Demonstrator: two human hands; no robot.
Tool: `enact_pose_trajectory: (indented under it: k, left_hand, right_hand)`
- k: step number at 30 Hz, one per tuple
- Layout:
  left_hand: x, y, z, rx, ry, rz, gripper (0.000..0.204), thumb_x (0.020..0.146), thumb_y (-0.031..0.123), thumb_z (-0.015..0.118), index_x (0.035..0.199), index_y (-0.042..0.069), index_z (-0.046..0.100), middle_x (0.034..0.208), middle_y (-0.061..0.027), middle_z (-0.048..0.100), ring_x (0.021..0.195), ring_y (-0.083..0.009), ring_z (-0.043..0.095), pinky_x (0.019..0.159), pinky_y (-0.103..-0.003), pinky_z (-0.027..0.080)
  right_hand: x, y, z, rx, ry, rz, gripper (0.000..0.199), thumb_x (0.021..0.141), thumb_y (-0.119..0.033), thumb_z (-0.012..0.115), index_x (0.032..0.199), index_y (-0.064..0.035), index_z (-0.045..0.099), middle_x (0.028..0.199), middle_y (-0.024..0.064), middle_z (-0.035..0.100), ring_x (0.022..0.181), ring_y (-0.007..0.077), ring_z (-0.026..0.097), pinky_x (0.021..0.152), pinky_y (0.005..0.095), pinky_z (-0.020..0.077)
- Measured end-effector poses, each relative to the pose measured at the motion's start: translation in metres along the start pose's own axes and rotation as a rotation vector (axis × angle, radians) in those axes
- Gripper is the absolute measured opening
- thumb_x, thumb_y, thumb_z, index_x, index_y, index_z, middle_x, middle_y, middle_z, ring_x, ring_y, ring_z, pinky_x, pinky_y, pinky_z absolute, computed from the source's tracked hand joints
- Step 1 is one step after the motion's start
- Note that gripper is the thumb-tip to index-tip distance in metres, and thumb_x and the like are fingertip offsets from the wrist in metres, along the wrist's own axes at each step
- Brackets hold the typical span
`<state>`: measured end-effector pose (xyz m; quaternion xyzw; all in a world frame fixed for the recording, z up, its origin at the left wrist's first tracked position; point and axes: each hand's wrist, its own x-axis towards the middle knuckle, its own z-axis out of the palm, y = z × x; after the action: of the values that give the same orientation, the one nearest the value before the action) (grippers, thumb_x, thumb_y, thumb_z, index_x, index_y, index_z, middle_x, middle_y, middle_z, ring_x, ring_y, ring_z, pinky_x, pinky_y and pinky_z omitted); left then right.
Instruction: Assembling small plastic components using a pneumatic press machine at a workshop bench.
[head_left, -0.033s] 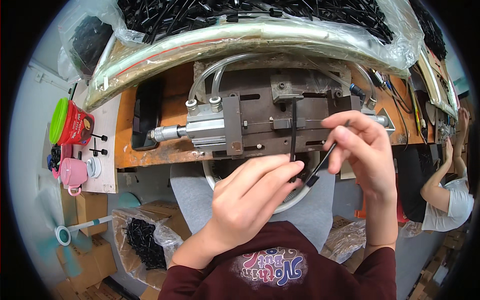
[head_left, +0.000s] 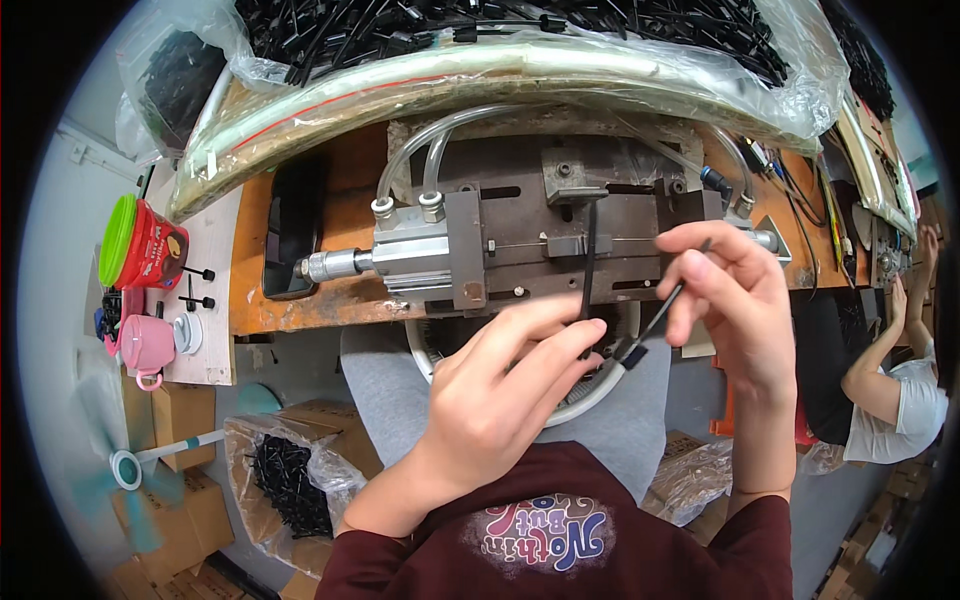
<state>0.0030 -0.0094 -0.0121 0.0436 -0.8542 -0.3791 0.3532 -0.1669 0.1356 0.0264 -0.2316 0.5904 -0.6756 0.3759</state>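
My left hand [head_left: 490, 395] is closed on a thin black plastic strip [head_left: 588, 265], pinched near its lower end. That strip stands up across the small metal block in the middle of the clamping fixture [head_left: 520, 220], its upper end by the bracket. To the right, my right hand [head_left: 735, 315] pinches a second black strip [head_left: 664, 312] between thumb and fingers. It slants down to the left, with a dark blocky piece [head_left: 633, 356] at its lower end. Both hands are at the fixture's front edge, above my lap.
A plastic-lined tray [head_left: 520, 65] heaped with black strips spans the back. A dark phone-like slab [head_left: 292, 230] lies left of the fixture. Farther left are a red tub [head_left: 155, 245] and pink cup [head_left: 147, 343]. A fan [head_left: 127, 470] is lower left; a co-worker [head_left: 895, 390] sits at right.
My right hand has shifted slightly right with its strip, whose blocky end is now farther from my left fingers. The left hand's strip has tilted a little to the right at its top.
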Motion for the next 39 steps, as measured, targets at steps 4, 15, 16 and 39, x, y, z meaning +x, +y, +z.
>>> enact_pose_trajectory:
  k: [4,15,16,39]
  left_hand:
    - [-0.007,-0.012,0.023,0.194,-0.051,0.010,0.029,0.069,0.002,0.081,0.096,0.002,0.072,0.115,-0.0143,0.070,0.079,-0.0201,0.069,0.072,-0.032,0.057]
    - [0.008,-0.019,0.029,0.436,-0.115,0.105,0.028,0.069,0.015,0.082,0.094,0.004,0.073,0.118,-0.0104,0.071,0.069,-0.0175,0.068,0.063,-0.027,0.052]
    - [0.008,-0.019,0.030,0.437,-0.118,0.100,0.028,0.069,0.015,0.082,0.094,0.005,0.073,0.118,-0.0104,0.071,0.068,-0.0175,0.068,0.063,-0.027,0.052]
    - [-0.015,0.008,-0.002,-0.235,-0.203,0.171,0.033,0.065,0.008,0.087,0.096,0.004,0.076,0.095,-0.0086,0.072,0.078,-0.0219,0.071,0.063,-0.029,0.057]
  right_hand:
    - [-0.009,0.004,-0.001,0.012,0.079,-0.138,0.021,0.095,-0.003,0.062,0.113,0.0076,0.059,0.086,0.0169,0.070,0.062,0.0190,0.070,0.056,0.0251,0.0562]
    - [-0.018,0.007,-0.008,-0.117,0.164,-0.157,0.027,0.104,-0.019,0.052,0.096,0.0054,0.059,0.080,0.0210,0.071,0.052,0.0216,0.068,0.048,0.0259,0.0538]
    - [-0.017,0.008,-0.008,-0.103,0.157,-0.156,0.026,0.104,-0.019,0.052,0.095,0.0053,0.059,0.078,0.0211,0.071,0.051,0.0214,0.067,0.047,0.0260,0.0534]
    - [-0.010,0.032,0.010,0.136,0.193,-0.191,0.029,0.104,-0.021,0.054,0.090,0.0036,0.058,0.068,0.0174,0.067,0.043,0.0176,0.062,0.041,0.0238,0.0467]
